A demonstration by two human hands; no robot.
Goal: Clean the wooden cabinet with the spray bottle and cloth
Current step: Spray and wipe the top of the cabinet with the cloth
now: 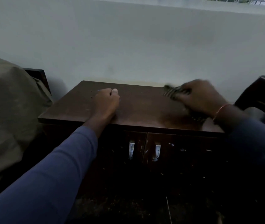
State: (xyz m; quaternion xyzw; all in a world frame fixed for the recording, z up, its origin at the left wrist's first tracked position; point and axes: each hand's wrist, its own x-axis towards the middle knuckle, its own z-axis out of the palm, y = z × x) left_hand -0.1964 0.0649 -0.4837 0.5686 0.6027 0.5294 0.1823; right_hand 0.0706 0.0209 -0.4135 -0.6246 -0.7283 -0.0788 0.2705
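Pale grey-green wall backs the low dark brown wooden cabinet at frame centre, its long axis running left to right, twin doors facing the camera. Right hand, blurred, grips a dark striped cloth pressed flat on the cabinet's upper right. Left hand rests fisted on top, holding nothing. Surface scuffed, flecked.
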